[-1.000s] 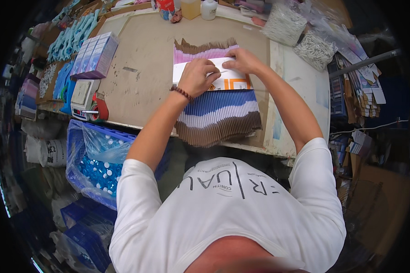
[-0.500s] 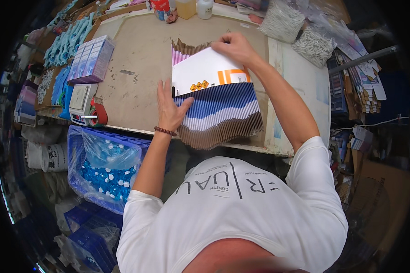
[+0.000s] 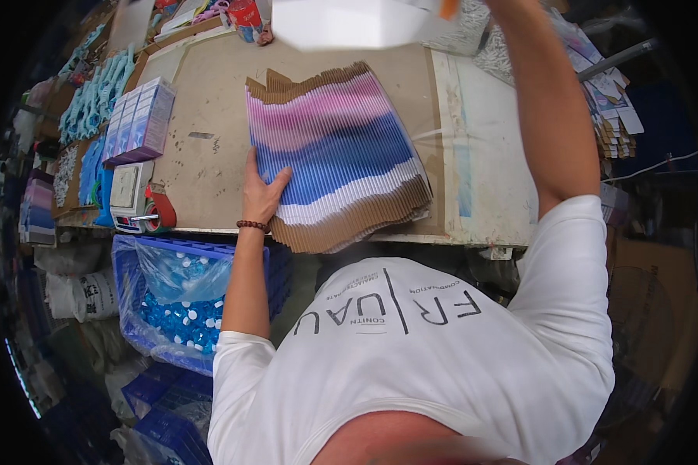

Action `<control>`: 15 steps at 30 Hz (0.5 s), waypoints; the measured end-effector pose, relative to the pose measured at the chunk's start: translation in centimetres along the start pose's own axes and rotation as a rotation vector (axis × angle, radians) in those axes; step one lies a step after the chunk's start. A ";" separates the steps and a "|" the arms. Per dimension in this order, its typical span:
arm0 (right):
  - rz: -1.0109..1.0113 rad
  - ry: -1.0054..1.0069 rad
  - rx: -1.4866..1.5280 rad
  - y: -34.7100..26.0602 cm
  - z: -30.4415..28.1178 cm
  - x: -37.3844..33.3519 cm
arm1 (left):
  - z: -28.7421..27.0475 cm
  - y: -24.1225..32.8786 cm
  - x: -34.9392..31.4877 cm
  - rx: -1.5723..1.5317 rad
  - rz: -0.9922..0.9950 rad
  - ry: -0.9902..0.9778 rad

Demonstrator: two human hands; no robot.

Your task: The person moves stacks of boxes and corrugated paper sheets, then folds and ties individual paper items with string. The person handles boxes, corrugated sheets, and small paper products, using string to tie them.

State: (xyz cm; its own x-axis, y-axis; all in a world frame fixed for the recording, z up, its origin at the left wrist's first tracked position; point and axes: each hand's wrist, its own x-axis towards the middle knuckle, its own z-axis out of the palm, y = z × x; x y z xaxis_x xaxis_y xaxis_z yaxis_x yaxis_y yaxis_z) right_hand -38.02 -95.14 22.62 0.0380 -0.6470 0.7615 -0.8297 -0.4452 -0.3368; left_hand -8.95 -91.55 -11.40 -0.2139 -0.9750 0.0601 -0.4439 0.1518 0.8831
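A fanned stack of flattened cartons [image 3: 333,155], banded pink, blue, white and bare brown, lies on the worktable in front of me. My left hand [image 3: 264,187] rests against its left edge, fingers stretched along the side and thumb spread over the top. My right forearm [image 3: 547,101] reaches up past the frame's top edge, so the right hand is out of sight. Near where that arm leaves the picture, a white sheet or panel [image 3: 349,25] with a bit of orange shows blurred and cut off. Whether the right hand holds it is hidden.
Upright small boxes [image 3: 139,120], a scale [image 3: 129,190] and a red tape dispenser [image 3: 160,208] stand at the table's left. Below is a blue crate [image 3: 124,310] of blue bottles with white caps. Bags of white pieces [image 3: 495,58] lie at the far right.
The white panel has come off the stack and moved up and away, uncovering the pink band. My right arm has stretched far forward. My left hand stays at the stack's left edge.
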 end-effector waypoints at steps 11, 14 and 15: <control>0.311 -0.231 -1.102 13.3 -10.5 -14.5 | -1.9 -3.1 1.1 0.376 -0.056 0.081; 0.493 -0.059 -0.894 17.5 -11.7 -19.9 | -0.9 -0.5 0.5 0.706 0.050 0.156; 0.529 0.046 -0.802 18.0 -12.2 -21.7 | 0.0 1.1 0.2 0.467 0.101 0.101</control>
State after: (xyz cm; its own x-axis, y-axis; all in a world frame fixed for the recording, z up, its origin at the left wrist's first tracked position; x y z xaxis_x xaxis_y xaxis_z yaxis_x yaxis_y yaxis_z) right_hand -60.52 -81.54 6.75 -0.4579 -0.6103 0.6465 -0.8681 0.4638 -0.1770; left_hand -9.50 -91.58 -10.47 -0.2011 -0.9589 0.2002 -0.7731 0.2809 0.5687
